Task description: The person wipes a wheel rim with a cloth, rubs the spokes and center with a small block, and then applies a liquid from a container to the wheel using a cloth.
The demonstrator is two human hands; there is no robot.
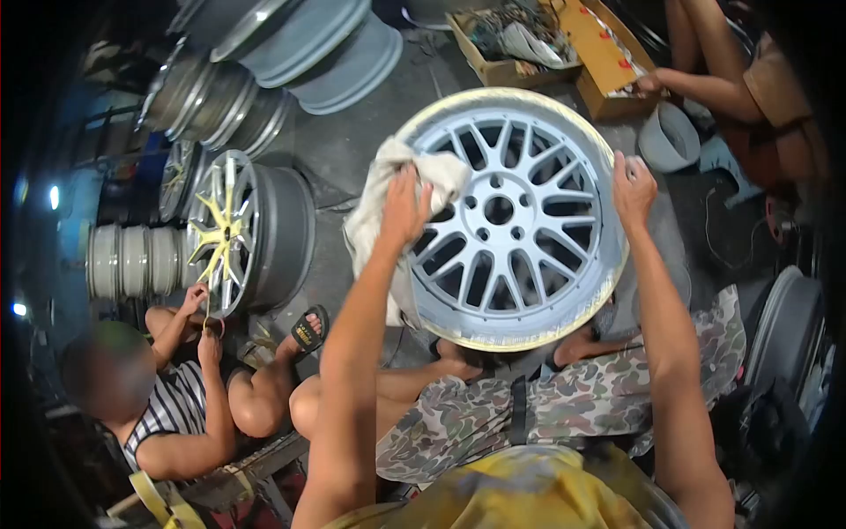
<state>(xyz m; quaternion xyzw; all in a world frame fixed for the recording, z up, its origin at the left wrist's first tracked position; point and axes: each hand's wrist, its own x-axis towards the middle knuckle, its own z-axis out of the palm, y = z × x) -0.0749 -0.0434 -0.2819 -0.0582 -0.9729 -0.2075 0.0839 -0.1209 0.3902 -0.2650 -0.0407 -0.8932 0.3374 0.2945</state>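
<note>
A pale grey multi-spoke wheel rim with yellowish tape or paper round its edge lies in front of me, face up. On its left side, a beige cloth is bunched over the edge and hangs down outside. My left hand presses on this cloth, its fingers partly spread and holding it against the rim. At the right edge of the wheel is my right hand, with its fingers curled at the taped border. What lies inside those curled fingers is hidden.
At the left, a seated person handles thin tape beside a yellow-taped wheel. More rims stand at the upper left. A cardboard box, a grey bucket and another person's arm are at the upper right.
</note>
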